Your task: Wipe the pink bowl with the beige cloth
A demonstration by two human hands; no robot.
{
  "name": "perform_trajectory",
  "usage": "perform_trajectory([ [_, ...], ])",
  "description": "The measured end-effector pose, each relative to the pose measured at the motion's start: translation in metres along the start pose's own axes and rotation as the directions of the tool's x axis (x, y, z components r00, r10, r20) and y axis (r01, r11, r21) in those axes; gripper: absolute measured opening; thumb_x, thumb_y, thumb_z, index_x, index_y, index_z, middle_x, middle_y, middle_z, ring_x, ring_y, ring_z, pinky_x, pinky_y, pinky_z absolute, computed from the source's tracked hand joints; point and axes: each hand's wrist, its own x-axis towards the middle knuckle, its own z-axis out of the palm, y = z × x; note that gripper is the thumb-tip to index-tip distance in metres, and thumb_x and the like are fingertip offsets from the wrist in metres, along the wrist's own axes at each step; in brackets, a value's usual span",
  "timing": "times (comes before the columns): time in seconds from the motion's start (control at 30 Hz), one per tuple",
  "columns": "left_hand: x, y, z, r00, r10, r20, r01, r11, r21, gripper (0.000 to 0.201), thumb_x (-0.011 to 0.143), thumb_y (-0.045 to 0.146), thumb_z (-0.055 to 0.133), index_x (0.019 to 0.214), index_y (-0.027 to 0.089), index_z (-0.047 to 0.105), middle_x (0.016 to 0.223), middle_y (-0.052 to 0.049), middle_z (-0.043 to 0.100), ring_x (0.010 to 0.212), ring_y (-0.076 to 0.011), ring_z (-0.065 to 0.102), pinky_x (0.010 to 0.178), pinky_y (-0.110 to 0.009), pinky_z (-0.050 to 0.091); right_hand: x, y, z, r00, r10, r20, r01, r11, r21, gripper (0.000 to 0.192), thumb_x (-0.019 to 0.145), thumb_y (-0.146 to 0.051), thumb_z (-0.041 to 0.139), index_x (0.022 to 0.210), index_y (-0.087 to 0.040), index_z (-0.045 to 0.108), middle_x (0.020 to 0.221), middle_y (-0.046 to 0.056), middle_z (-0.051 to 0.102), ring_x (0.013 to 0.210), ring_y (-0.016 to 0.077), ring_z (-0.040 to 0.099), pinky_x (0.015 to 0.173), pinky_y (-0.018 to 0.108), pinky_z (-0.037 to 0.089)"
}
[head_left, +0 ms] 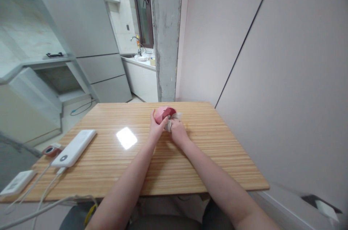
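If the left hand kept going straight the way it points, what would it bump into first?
The left hand already touches the pink object. Past it, probably only bare table up to the far edge, though depth is hard to judge.

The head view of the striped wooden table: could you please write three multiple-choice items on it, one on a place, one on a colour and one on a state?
1. Where does the long white power bank lie on the striped wooden table?
A. on its left part
B. at its far right corner
C. under the hands

2. What colour is the small rounded object that the left hand holds?
A. blue
B. pink
C. black

3. What is the state of the right hand?
A. flat on the table, open
B. raised high in the air
C. closed on a pale crumpled cloth against the object

Answers:
1 A, as it lies near the left edge with cables running off it.
2 B, as its shell is pink with a darker red patch.
3 C, as its fingers are curled round the cloth beside the object.
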Motion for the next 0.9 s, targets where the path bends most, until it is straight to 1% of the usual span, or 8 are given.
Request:
perform_trajectory([
  [0.13,-0.006,-0.008,0.007,0.994,0.077,-0.072,-0.079,0.997,-0.019,0.069,0.078,0.039,0.067,0.135,0.017,0.035,0.123,-0.013,0.059,0.11,-0.0208,0.061,0.096,-0.033,0.047,-0.002,0.002,0.006,0.995,0.028,-0.097,-0.009,0.982,0.189,0.037,0.078,-0.005,0.059,0.114,-0.013,0.063,0.111,0.013,0.066,0.106,0.0227,0.056,0.091,0.034,0.045],
  [0.3,0.007,0.003,-0.016,0.978,0.198,-0.069,-0.182,0.965,0.19,0.047,0.079,0.039,0.062,0.119,0.018,0.048,0.107,-0.009,0.064,0.1,-0.0238,0.063,0.092,-0.039,0.049,0.005,0.006,-0.005,0.98,-0.195,-0.034,0.197,0.973,0.117,0.024,0.089,-0.013,0.057,0.11,-0.018,0.065,0.112,0.01,0.067,0.109,0.0214,0.055,0.092,0.034,0.045],
  [0.43,0.008,0.003,-0.013,0.987,0.154,-0.045,-0.147,0.981,0.13,0.047,0.077,0.042,0.064,0.115,0.019,0.049,0.108,-0.009,0.063,0.102,-0.0227,0.062,0.09,-0.036,0.049,0.005,0.005,-0.01,0.985,-0.17,-0.027,0.17,0.985,0.006,0.017,0.093,-0.02,0.054,0.104,-0.02,0.068,0.107,0.009,0.068,0.105,0.021,0.055,0.089,0.033,0.044],
  [0.53,0.0,-0.006,0.003,0.994,0.049,-0.093,-0.05,0.999,-0.01,0.059,0.073,0.043,0.068,0.121,0.018,0.044,0.11,-0.01,0.063,0.1,-0.0217,0.063,0.086,-0.034,0.051,0.001,0.003,-0.008,0.995,-0.089,-0.046,0.09,0.996,0.023,0.019,0.092,-0.012,0.051,0.099,-0.016,0.068,0.098,0.009,0.068,0.097,0.0204,0.055,0.086,0.032,0.045],
  [0.63,-0.003,-0.009,0.005,0.996,0.025,-0.087,-0.023,0.999,0.03,0.054,0.073,0.046,0.068,0.114,0.017,0.048,0.099,-0.009,0.065,0.091,-0.0225,0.065,0.081,-0.035,0.052,-0.001,0.002,-0.008,0.996,-0.074,-0.042,0.077,0.995,0.067,0.021,0.09,-0.008,0.051,0.101,-0.015,0.068,0.097,0.009,0.067,0.096,0.0198,0.056,0.085,0.032,0.045],
  [0.77,0.009,0.001,-0.017,0.982,0.187,-0.019,-0.176,0.953,0.248,0.043,0.076,0.038,0.065,0.112,0.017,0.056,0.101,-0.009,0.067,0.094,-0.0253,0.065,0.087,-0.038,0.05,0.002,0.005,-0.019,0.988,-0.155,-0.011,0.156,0.988,0.019,0.024,0.093,-0.013,0.051,0.109,-0.02,0.067,0.116,0.009,0.066,0.113,0.0199,0.052,0.092,0.034,0.041],
  [0.83,0.014,0.007,-0.026,0.977,0.201,0.065,-0.211,0.919,0.332,0.042,0.074,0.035,0.068,0.112,0.018,0.06,0.103,-0.009,0.068,0.097,-0.0271,0.064,0.09,-0.041,0.049,0.003,0.007,-0.024,0.991,-0.13,-0.009,0.13,0.991,-0.038,0.027,0.094,-0.017,0.052,0.118,-0.023,0.064,0.128,0.01,0.062,0.122,0.0215,0.048,0.095,0.038,0.039],
  [0.9,0.014,0.008,-0.026,0.978,0.174,0.119,-0.203,0.928,0.312,0.051,0.072,0.036,0.072,0.117,0.018,0.059,0.105,-0.01,0.068,0.1,-0.0275,0.065,0.092,-0.041,0.049,0.003,0.009,-0.024,0.996,-0.086,0.005,0.086,0.995,-0.059,0.029,0.094,-0.019,0.053,0.121,-0.024,0.062,0.13,0.01,0.061,0.123,0.0231,0.047,0.095,0.04,0.039],
])
